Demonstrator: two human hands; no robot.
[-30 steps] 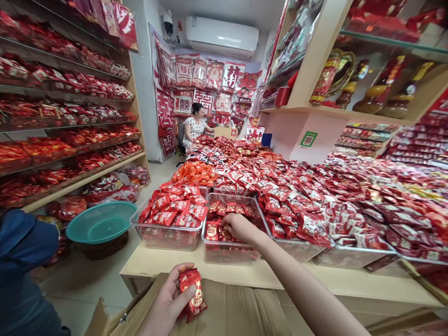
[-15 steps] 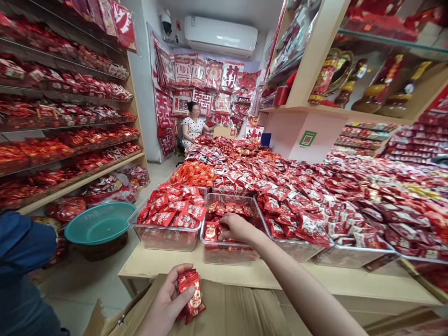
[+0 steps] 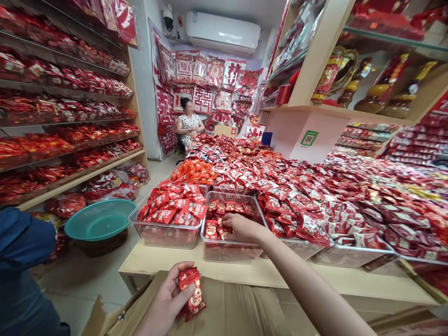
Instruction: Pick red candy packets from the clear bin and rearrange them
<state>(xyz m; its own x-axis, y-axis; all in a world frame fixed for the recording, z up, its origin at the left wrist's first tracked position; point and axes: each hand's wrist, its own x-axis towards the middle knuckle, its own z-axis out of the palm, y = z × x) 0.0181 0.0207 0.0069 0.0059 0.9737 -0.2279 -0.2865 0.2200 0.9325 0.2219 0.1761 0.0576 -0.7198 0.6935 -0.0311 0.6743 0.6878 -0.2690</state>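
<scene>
Left hand [image 3: 171, 293] clasps red packets [image 3: 192, 294] over cardboard [image 3: 245, 305]; ahead, right hand [image 3: 245, 228] dips among loose packets [image 3: 212, 230] in a clear bin [image 3: 227, 253], grip hidden, apparently picking; the next move needs a clean pinch.

Held pkts [image 3: 198, 301] red w/ gold print, basin [image 3: 101, 220] teal, cardboard [image 3: 241, 305] brown, far person's top [image 3: 188, 123] white w/ dots, prob. black.

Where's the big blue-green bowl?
In the head view, the bowl is on the left side, lower than the wooden shelves and just left of the nearest clear bin at the table's left end.
</scene>
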